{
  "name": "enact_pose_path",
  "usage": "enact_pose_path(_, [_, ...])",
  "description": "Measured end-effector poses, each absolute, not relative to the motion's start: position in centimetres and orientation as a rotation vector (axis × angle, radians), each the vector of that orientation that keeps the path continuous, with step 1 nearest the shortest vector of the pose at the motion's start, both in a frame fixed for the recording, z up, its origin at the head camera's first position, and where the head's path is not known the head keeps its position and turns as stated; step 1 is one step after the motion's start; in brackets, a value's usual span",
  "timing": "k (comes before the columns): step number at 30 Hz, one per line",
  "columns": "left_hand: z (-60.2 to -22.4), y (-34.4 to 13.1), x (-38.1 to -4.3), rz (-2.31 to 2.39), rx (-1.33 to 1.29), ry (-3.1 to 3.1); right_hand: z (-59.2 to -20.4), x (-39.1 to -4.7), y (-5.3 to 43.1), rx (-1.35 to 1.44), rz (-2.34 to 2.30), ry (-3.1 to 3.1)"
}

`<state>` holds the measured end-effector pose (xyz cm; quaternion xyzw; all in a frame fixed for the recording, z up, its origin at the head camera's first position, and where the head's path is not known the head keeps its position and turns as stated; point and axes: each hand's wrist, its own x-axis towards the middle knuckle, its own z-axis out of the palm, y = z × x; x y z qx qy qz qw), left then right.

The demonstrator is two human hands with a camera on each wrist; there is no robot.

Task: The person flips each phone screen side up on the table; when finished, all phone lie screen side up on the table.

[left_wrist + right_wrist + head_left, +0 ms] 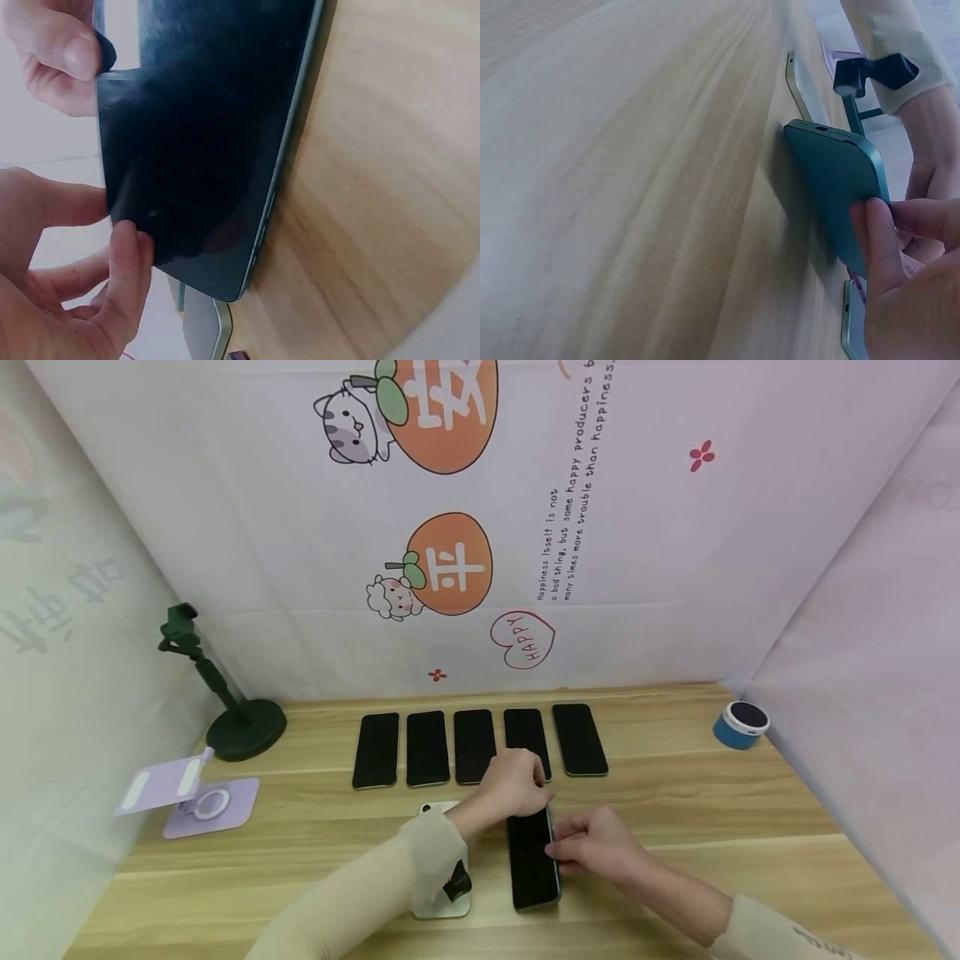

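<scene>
A phone (534,868) with a glossy black screen and a teal back (836,180) lies in front of the person, its right edge tilted up off the table. My left hand (512,782) reaches over its far end and pinches the far right corner; in the left wrist view the left hand's fingers (129,255) are at that corner. My right hand (596,843) pinches the raised right edge between thumb and fingers. Beside the right thumb, a bright strip (127,30) shows on the screen. A white phone (442,907) lies partly hidden under the left forearm.
Along the back, several black-screened phones (375,752) lie in a row. A dark green stand (246,729) and a lilac folding holder (240,802) are at left. A blue and white round speaker (741,725) sits at back right, near the cloth wall (637,635).
</scene>
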<state>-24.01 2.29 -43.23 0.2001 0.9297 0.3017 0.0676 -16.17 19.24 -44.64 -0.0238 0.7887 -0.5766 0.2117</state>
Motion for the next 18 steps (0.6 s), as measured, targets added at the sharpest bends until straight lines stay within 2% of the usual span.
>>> enact_pose_path(7, [-42.3,-0.3,-23.1,1.02,0.777,2.814,-45.2,-15.7,19.7,-0.043,-1.6,2.216])
enact_pose_path(11, [-42.2,-2.6,-22.4,0.665,0.884,2.804,-45.7,-15.4,19.7,-0.08,-1.61,2.267])
enact_pose_path(18, [-43.3,-5.0,-19.0,0.099,0.949,2.624,-46.7,-14.5,19.2,-0.136,-1.661,2.301])
